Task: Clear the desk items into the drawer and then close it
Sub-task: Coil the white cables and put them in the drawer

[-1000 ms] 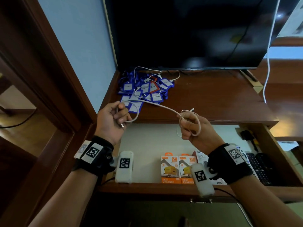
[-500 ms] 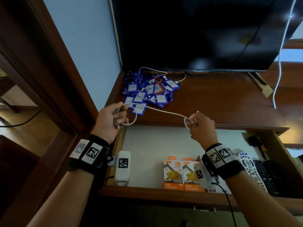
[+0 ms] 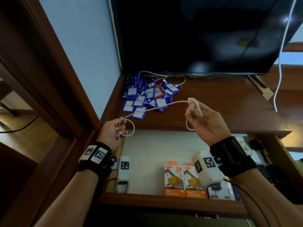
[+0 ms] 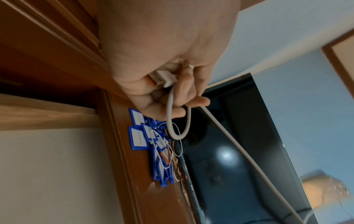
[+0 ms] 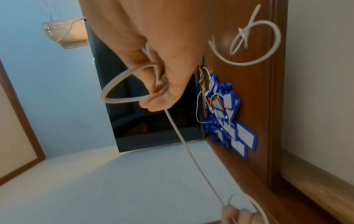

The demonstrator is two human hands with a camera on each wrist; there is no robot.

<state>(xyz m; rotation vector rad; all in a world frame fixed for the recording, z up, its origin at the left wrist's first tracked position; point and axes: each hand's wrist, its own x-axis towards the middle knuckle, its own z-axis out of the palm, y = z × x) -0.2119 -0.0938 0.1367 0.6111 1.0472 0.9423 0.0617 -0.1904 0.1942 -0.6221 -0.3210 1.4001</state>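
Observation:
A white charging cable (image 3: 155,107) stretches between my two hands above the front edge of the desk (image 3: 213,112). My left hand (image 3: 113,130) grips its plug end with a small loop hanging (image 4: 178,121). My right hand (image 3: 201,118), raised palm up, holds several coils of the cable (image 5: 122,84) in curled fingers. A pile of blue badge holders (image 3: 147,97) with thin white cables lies on the desk at the back left. Below, the drawer (image 3: 164,202) stands open, with two orange charger boxes (image 3: 183,182) at its front.
A large dark TV screen (image 3: 196,38) stands at the back of the desk. A white cord (image 3: 282,63) hangs at the right. Remote controls (image 3: 268,174) lie in the drawer's right part. A wooden door frame (image 3: 54,79) rises on the left.
My right hand has risen and turned palm up, with more cable wound on its fingers. The left hand has stayed near the drawer's left corner.

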